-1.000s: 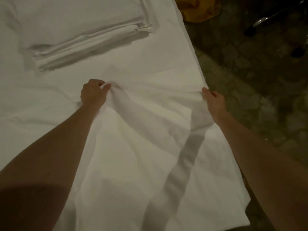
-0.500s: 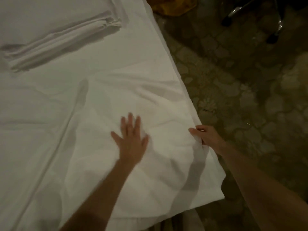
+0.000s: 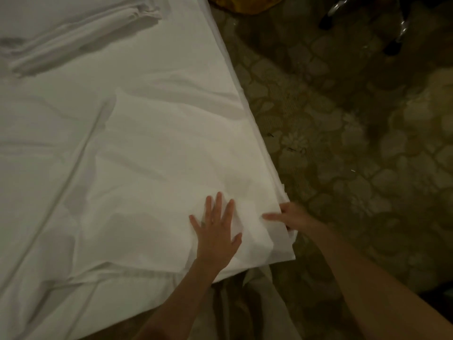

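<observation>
A large white cloth lies folded over on a white-covered table, its near right corner at the table's edge. My left hand presses flat on the cloth near that corner, fingers spread and straight. My right hand grips the cloth's right edge at the table's side, thumb on top and fingers curled under the layers.
A stack of folded white linens sits at the far left of the table. Patterned carpet spreads to the right. A yellow object and chair legs with castors stand at the top.
My left hand let go of the bunched cloth, flattened and slid toward the near right corner. My right hand slid along the cloth's edge toward me, still gripping it. The cloth now lies flatter.
</observation>
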{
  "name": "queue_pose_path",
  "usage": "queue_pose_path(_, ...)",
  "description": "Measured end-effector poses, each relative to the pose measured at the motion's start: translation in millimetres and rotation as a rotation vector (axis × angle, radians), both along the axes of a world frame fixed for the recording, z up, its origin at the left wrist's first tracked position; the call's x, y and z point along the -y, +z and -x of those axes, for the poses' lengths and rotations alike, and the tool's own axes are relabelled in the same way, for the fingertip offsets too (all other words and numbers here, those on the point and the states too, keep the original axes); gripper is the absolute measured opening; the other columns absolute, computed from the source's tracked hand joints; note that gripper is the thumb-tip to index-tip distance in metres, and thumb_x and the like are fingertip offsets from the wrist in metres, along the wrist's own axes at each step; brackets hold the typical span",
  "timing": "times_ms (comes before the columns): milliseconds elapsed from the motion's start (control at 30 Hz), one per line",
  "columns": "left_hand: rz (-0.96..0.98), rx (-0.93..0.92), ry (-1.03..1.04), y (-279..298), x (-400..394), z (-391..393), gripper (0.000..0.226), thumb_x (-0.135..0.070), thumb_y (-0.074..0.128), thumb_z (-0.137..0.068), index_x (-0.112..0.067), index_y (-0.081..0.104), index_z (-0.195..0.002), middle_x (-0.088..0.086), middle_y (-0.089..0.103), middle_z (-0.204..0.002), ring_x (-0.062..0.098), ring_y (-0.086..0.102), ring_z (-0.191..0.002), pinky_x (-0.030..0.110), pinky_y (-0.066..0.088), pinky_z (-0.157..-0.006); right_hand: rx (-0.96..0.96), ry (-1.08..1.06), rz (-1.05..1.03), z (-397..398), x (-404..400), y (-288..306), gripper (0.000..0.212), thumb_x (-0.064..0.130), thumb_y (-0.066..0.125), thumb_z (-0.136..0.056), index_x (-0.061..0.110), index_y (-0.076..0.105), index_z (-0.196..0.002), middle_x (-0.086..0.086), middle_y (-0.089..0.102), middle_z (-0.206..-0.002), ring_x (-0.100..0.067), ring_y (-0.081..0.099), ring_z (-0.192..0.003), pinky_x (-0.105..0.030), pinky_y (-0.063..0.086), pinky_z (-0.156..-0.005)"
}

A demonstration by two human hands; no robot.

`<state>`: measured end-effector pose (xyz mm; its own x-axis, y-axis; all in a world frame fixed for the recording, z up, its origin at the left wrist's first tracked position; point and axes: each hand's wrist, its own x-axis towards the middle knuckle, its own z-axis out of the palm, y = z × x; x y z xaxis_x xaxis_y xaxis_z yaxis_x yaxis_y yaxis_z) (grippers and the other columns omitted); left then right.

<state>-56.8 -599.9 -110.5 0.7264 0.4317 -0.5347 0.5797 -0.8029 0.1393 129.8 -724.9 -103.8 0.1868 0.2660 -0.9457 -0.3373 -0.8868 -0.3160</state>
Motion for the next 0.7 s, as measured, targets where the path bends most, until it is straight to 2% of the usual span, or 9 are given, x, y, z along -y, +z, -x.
queue_pose_path(133,0.027,-0.031,0.034,5.8,24.0,14.8,0.096,-0.066,0.063,-0.071,-0.024,0.025,-0.148,0.012,0.024,-0.157,0.037,0.029,-0.141,0.072,0.035,-0.09,-0.048,0.226,0.094,23.4,47.0,-6.6,0.067,0.051,0.079,-0.065,0.0,0.063,-0.106,-0.015,0.065,-0.11,-0.024,0.063,-0.097,-0.038,0.055,-0.087)
queue_pose_path(200,-0.003,-0.036,-0.012,4.6,27.6,18.5,0.094,-0.067,0.054,-0.079,-0.029,0.004,-0.15,0.007,0.0,-0.161,0.035,0.01,-0.147,0.07,0.03,-0.099,-0.006,0.26,0.071,22.3,57.7,-6.9,0.074,0.05,0.078,-0.067,-0.009,0.062,-0.109,-0.024,0.064,-0.109,-0.032,0.064,-0.098,-0.04,0.054,-0.087)
queue_pose_path(267,-0.014,-0.036,-0.027,6.0,25.8,23.3,0.091,-0.064,0.049,-0.084,-0.032,-0.008,-0.147,0.003,-0.015,-0.159,0.031,-0.002,-0.148,0.068,0.027,-0.103,0.006,0.31,0.058,10.8,59.2,-4.2,0.058,0.042,0.076,-0.075,-0.01,0.063,-0.096,-0.021,0.065,-0.094,-0.03,0.065,-0.088,-0.027,0.055,-0.074)
queue_pose_path(333,-0.026,-0.032,-0.024,10.0,18.6,26.7,0.095,-0.061,0.064,-0.074,-0.029,0.014,-0.148,0.007,0.009,-0.161,0.033,0.018,-0.145,0.067,0.041,-0.09,0.023,0.345,0.078,-4.9,59.6,-0.3,0.032,0.028,0.074,-0.082,0.004,0.056,-0.07,-0.006,0.057,-0.071,-0.015,0.057,-0.066,-0.015,0.046,-0.055)
queue_pose_path(400,-0.047,-0.063,0.001,8.6,6.9,34.7,0.099,-0.06,0.074,-0.064,-0.029,0.026,-0.146,0.007,0.02,-0.158,0.034,0.025,-0.143,0.065,0.046,-0.08,0.058,0.376,0.08,-13.0,61.9,-3.2,0.038,0.026,0.074,-0.082,0.013,0.047,-0.06,-0.001,0.049,-0.062,-0.009,0.048,-0.056,-0.016,0.04,-0.052)
queue_pose_path(500,-0.049,-0.069,-0.011,10.4,-9.0,43.5,0.106,-0.06,0.074,-0.066,-0.035,0.012,-0.148,0.003,0.002,-0.161,0.032,0.009,-0.146,0.065,0.043,-0.086,0.085,0.435,0.074,-8.9,64.2,-6.2,0.042,0.023,0.073,-0.083,0.014,0.043,-0.057,0.0,0.044,-0.057,-0.008,0.044,-0.051,-0.014,0.038,-0.049)
queue_pose_path(600,-0.027,-0.121,-0.058,13.9,-20.4,51.0,0.103,-0.058,0.06,-0.081,-0.038,-0.02,-0.142,0.0,-0.031,-0.154,0.03,-0.017,-0.146,0.061,0.03,-0.103,0.126,0.498,0.102,-1.8,64.4,-9.7,0.028,0.024,0.07,-0.086,0.006,0.057,-0.069,-0.01,0.059,-0.071,-0.017,0.059,-0.066,-0.021,0.048,-0.06)
queue_pose_path(633,-0.044,-0.115,-0.063,15.8,-23.2,52.0,0.105,-0.058,0.061,-0.08,-0.037,-0.02,-0.143,0.001,-0.029,-0.155,0.03,-0.017,-0.146,0.06,0.03,-0.103,0.127,0.511,0.095,-2.2,62.4,-9.4,0.023,0.024,0.07,-0.086,0.002,0.063,-0.082,-0.014,0.065,-0.084,-0.023,0.064,-0.078,-0.028,0.052,-0.071)
queue_pose_path(700,-0.078,-0.079,-0.07,22.6,-26.1,51.0,0.114,-0.061,0.07,-0.067,-0.029,-0.001,-0.149,0.007,-0.006,-0.161,0.032,0.001,-0.148,0.061,0.035,-0.097,0.087,0.468,0.096,-5.8,57.5,-8.2,0.025,0.021,0.072,-0.085,0.003,0.065,-0.1,-0.012,0.066,-0.102,-0.025,0.063,-0.093,-0.034,0.054,-0.082)
